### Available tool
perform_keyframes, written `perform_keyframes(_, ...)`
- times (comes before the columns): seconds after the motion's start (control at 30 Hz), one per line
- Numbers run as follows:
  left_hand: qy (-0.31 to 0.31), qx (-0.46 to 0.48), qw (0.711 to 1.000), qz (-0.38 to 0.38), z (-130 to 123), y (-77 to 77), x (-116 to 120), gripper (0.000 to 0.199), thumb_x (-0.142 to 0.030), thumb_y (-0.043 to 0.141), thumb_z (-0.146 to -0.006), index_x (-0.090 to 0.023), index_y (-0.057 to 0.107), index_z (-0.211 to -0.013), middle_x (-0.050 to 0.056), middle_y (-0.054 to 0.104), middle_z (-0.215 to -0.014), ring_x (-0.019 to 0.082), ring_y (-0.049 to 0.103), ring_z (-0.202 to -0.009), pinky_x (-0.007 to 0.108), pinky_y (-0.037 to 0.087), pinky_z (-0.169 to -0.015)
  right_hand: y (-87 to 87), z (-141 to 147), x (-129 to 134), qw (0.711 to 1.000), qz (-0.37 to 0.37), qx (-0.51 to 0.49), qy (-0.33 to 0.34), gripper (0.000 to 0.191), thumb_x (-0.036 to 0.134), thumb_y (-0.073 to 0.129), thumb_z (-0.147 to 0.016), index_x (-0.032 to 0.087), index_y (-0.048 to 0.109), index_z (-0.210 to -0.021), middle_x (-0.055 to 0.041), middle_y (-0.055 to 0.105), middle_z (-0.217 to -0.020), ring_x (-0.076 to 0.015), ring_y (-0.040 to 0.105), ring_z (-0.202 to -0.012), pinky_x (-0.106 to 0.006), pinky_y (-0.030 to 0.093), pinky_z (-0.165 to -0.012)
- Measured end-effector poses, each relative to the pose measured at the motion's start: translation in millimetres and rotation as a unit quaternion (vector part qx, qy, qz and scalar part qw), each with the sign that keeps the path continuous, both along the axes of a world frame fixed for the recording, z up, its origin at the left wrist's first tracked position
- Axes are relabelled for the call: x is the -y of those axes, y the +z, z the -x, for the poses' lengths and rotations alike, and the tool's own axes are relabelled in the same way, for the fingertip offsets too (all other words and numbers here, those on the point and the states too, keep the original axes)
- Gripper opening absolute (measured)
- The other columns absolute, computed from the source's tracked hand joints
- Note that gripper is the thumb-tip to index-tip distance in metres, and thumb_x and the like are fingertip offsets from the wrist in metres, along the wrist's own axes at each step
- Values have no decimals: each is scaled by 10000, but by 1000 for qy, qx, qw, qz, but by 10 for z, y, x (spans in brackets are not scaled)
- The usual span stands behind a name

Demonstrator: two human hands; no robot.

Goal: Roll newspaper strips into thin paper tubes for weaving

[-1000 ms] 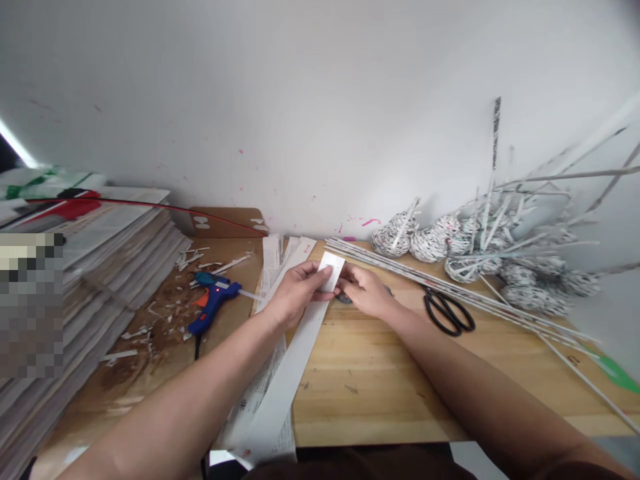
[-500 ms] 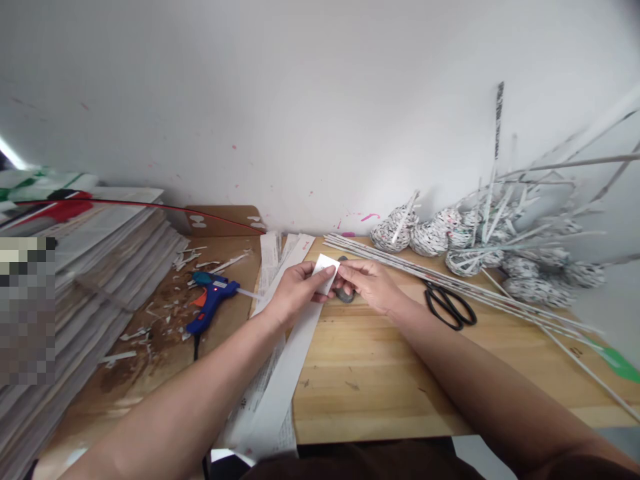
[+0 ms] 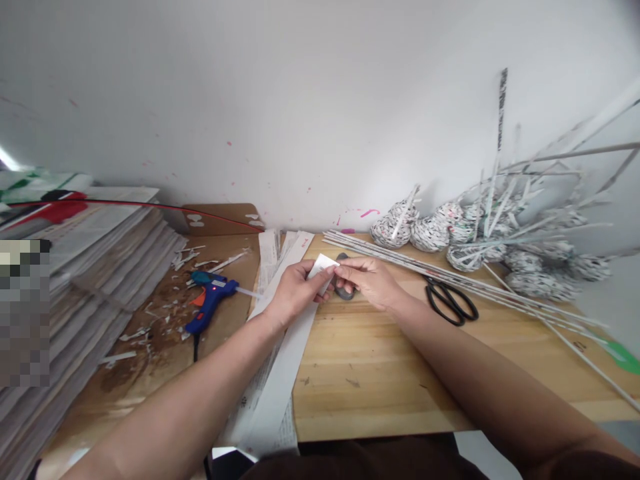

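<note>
Between my hands, over the middle of the table, is a small piece of folded white paper (image 3: 321,265) with a dark printed mark. My left hand (image 3: 301,288) pinches it, thumb on top and fingers beneath. With thumb and forefinger together, my right hand (image 3: 369,280) grips the paper's right corner. A dark grey ribbed object (image 3: 344,288) lies just under my fingers, partly covered by them. Long strips of white and printed paper (image 3: 283,363) run beneath my left hand and wrist.
Left of the strips lies a blue glue gun (image 3: 210,308) among paper scraps, beside a tall paper stack (image 3: 115,280). Black-handled scissors (image 3: 453,303) and long rolled paper sticks (image 3: 425,267) lie to the right. Woven paper shapes (image 3: 431,232) line the wall.
The white paper has tilted and looks narrower, with more of it behind my left thumb. Both hands stay close together in nearly the same place. The view has shifted slightly.
</note>
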State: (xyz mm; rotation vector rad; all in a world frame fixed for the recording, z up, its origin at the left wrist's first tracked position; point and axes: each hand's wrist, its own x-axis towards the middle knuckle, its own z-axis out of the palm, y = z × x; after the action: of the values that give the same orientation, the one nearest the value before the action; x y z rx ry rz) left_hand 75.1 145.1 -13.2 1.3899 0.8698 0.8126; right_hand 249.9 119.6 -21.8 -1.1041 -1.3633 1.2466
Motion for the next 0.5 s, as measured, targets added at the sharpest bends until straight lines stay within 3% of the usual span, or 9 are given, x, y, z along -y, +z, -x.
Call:
perform_keyframes(0.13, 9, 11, 1000, -5, 5, 23, 1, 401, -544, 654, -781, -153, 664, -872, 17, 655, -704, 115, 611, -538, 201, 449, -483, -5, -17, -15, 1000, -6, -18, -17, 368, 488, 640, -830, 138, 661, -718, -12, 607, -627, -86, 510, -510, -213, 383, -482)
perform_keyframes(0.33, -13, 21, 1000, 8, 12, 29, -4, 399, -536, 646, -792, -141, 664, -845, 20, 647, -700, 107, 595, -536, 197, 437, -474, -10, -44, -8, 999, -13, -10, 40, 324, 449, 613, -869, 140, 678, -798, -12, 606, -672, -77, 501, -525, -209, 367, -491)
perform_keyframes(0.5, -25, 10, 1000, 8, 11, 0, -8, 370, -511, 657, -791, -143, 666, -827, 17, 648, -681, 104, 594, -517, 194, 433, -466, 1, -24, 2, 999, -4, -6, 35, 320, 447, 651, -840, 133, 697, -791, -6, 603, -655, -69, 487, -522, -197, 365, -477)
